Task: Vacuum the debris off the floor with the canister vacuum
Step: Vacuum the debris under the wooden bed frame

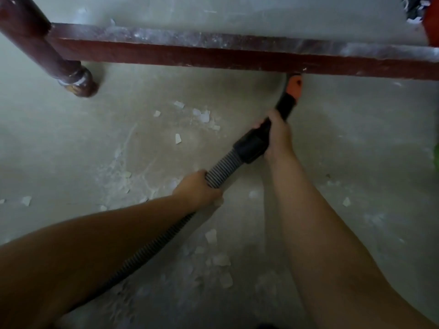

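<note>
My right hand (278,136) grips the black handle of the vacuum wand (255,144). The orange nozzle (294,84) at its tip points under a dark red wooden rail, its end hidden there. My left hand (197,188) holds the grey ribbed hose (221,169) lower down; the hose runs back under my left forearm. White flakes of debris (202,115) lie scattered over the grey floor (356,138), with more debris (218,260) between my arms. The canister is out of view.
A dusty dark red furniture rail (213,51) crosses the upper frame, low over the floor. Its round leg (78,81) stands at the left. Something red (432,24) and a dark heap sit at the top right corner.
</note>
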Demonstrator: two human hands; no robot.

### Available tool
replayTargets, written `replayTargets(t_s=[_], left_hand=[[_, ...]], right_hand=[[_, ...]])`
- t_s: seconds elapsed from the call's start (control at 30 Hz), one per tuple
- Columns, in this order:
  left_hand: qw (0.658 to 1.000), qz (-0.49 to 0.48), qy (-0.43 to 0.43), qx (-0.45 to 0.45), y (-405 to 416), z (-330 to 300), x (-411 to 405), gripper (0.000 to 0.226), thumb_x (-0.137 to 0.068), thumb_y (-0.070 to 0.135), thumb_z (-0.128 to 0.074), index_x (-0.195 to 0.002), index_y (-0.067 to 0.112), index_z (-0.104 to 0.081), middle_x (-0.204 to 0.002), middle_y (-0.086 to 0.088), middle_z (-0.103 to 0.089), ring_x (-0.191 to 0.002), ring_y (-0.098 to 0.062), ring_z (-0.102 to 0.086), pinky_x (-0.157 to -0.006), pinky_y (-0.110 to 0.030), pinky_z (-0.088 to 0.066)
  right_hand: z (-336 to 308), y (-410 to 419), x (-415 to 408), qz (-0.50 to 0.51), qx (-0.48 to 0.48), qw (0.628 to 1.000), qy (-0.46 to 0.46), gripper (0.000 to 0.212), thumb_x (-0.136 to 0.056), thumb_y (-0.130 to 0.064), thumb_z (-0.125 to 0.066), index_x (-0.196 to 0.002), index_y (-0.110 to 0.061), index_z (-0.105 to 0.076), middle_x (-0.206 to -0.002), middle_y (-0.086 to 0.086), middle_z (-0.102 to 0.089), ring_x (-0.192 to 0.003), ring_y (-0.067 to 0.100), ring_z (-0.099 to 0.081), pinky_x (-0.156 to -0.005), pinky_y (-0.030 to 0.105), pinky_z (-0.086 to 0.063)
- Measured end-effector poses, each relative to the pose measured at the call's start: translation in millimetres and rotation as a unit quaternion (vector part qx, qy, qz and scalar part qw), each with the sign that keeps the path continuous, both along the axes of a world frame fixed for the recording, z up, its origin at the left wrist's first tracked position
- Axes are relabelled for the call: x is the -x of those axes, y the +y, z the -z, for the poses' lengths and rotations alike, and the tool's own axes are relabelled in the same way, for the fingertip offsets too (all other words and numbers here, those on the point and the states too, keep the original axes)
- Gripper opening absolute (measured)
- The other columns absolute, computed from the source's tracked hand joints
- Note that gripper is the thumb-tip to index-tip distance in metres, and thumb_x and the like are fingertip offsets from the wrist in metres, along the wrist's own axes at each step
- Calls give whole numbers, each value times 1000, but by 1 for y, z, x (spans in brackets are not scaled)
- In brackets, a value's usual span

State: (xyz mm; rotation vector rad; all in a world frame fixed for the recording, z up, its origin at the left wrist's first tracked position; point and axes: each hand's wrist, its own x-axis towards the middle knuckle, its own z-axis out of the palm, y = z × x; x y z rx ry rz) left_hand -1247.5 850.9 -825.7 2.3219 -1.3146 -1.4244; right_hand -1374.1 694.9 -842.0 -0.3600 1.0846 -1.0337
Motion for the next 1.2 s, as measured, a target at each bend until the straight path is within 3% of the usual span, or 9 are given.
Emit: replayTargets(t_s=[0.17, 0.27, 0.4, 0.53, 0.67, 0.8, 0.93, 1.03, 1.2], left_hand=[[995, 76, 43, 52, -89, -4, 45, 23, -84, 29, -65, -99, 16, -52, -86, -2, -56, -67, -9, -52, -55, -22, -43], [993, 77, 53, 65, -118, -4, 60, 33, -85, 31, -66, -109, 11, -55, -90, -3, -56, -72, -13, -55, -55, -20, -45], [998, 15, 47, 42, -99, 0, 38, 40, -84, 29, -66, -117, 8, -55, -90, -4, -56, -78, -18, -57, -62, -26, -49], [995, -88, 38, 11, -33, 10, 6, 35, -79, 26, -70, -108, 11, -57, -89, -5, -63, -75, -19, -61, -63, -27, -49], [983, -181, 41, -13, 23, 12, -18, 31, -80, 26, -69, -104, 11, -57, -87, -8, -66, -76, -25, -65, -68, -35, -57], [967, -248, 51, -23, 49, 7, -57, 23, -82, 24, -70, -97, 11, -59, -78, -6, -65, -64, -19, -62, -65, -32, -56], [970, -236, 49, -27, 66, -6, -82, 20, -86, 23, -67, -99, 11, -57, -75, -5, -64, -57, -15, -61, -53, -23, -52], [977, -198, 61, -42, 78, -7, -74, 24, -85, 22, -67, -103, 11, -56, -75, -4, -64, -56, -15, -62, -54, -22, -54], [992, -90, 81, -33, 61, -2, -33, 25, -86, 21, -66, -106, 13, -53, -77, -1, -62, -56, -12, -60, -55, -21, -54]], right_hand=[[-7, -45, 84, 164, 18, 986, -17, 30, -94, -12, -52, -65, -15, -42, -46, -2, -49, -39, 13, -48, -46, 21, -46], [-5, -68, 103, 191, 29, 981, -16, 27, -93, -13, -54, -69, -15, -42, -49, -3, -50, -43, 14, -51, -50, 23, -47], [-1, -68, 62, 134, 20, 991, -15, 25, -93, -13, -56, -70, -12, -47, -51, -1, -51, -43, 14, -52, -50, 25, -49], [4, -43, -14, -5, 7, 1000, 25, 23, -91, -6, -56, -70, -10, -49, -48, -1, -51, -40, 12, -50, -46, 23, -48], [12, -13, -87, -163, 51, 979, 108, 21, -87, -6, -58, -67, -8, -51, -45, 0, -54, -40, 15, -52, -52, 26, -50], [11, 12, -137, -214, 58, 967, 125, 11, -83, -11, -61, -77, -5, -54, -54, 3, -57, -45, 17, -56, -57, 29, -51], [2, 29, -152, -240, 41, 965, 92, 18, -85, -10, -59, -69, -8, -52, -49, 1, -57, -48, 19, -56, -62, 32, -52], [1, 41, -146, -255, 43, 962, 92, 16, -83, -12, -61, -70, -9, -52, -53, 4, -56, -51, 22, -55, -66, 37, -53], [-7, 33, -73, -192, 35, 975, 108, 21, -86, -8, -58, -67, -10, -50, -48, 4, -52, -43, 19, -50, -56, 31, -48]])
